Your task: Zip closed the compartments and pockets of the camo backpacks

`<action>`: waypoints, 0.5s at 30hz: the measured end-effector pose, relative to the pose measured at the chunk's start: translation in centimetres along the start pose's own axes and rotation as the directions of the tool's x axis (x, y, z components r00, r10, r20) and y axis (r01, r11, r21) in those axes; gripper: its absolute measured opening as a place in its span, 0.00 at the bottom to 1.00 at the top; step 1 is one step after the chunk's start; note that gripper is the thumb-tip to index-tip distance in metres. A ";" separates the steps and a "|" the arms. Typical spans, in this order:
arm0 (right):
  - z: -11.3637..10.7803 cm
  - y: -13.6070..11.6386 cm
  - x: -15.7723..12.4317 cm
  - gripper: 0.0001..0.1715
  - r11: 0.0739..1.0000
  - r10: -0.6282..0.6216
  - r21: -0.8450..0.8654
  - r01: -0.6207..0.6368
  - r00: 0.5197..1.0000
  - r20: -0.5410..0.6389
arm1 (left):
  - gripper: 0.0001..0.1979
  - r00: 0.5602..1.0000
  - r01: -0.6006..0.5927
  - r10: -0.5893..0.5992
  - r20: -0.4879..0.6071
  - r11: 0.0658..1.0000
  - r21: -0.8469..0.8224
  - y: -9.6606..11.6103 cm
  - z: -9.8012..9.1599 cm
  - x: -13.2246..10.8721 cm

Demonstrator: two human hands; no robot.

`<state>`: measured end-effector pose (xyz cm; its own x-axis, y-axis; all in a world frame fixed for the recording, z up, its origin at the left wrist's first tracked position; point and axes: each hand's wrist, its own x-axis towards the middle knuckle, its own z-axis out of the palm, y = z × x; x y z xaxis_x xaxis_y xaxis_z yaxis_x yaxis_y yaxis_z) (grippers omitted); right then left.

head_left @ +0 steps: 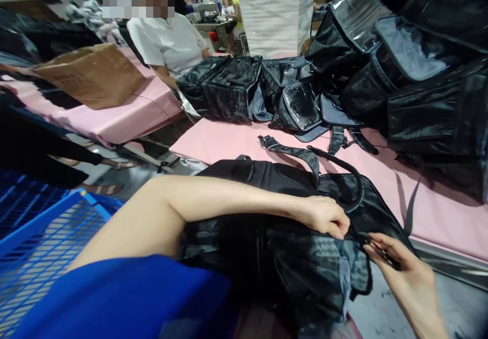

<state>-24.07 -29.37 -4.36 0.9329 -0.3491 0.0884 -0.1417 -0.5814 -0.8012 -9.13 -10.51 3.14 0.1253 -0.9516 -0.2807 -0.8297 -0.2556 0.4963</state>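
Note:
A black camouflage bag [312, 273] lies in front of me, partly over the edge of the pink-covered table. My left hand [328, 217] reaches across it and is closed in a pinch at its right side, on what looks like the bag's edge or strap. Close beside it, my right hand [406, 263] is closed around a small black tool [387, 257] whose tip points toward the left hand. Its exact kind does not show clearly. A curved black handle [354, 176] and a camouflage shoulder strap [293, 152] stretch out behind the hands.
Several dark camouflage bags [232, 87] with clear windows are piled along the back and right of the pink table [213, 135]. A blue plastic crate [49, 232] stands at left. Beyond are a brown paper bag [95, 77] and a person in a white shirt [168, 41].

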 end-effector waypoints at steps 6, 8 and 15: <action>0.7 0.8 -3.8 0.28 0.961 0.201 0.200 -0.191 0.979 -0.031 | 0.15 0.713 0.683 -0.354 -0.606 0.549 0.483 -1.2 -7.5 -6.0; 1.3 0.8 -4.0 0.28 0.923 0.267 0.296 -0.247 0.963 -0.031 | 0.13 0.653 0.738 -0.345 -0.674 0.491 0.463 0.2 -7.2 -7.8; 2.5 -0.7 -0.1 0.23 0.863 0.247 0.482 -0.152 0.959 -0.138 | 0.31 0.868 0.434 -0.283 -0.409 0.832 0.346 5.7 4.3 -6.1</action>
<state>-23.28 -27.11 -5.31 0.8140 -0.5800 -0.0309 -0.1050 -0.0946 -0.9900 -16.93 -5.46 4.14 0.5654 -0.8234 -0.0481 -0.8241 -0.5663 0.0072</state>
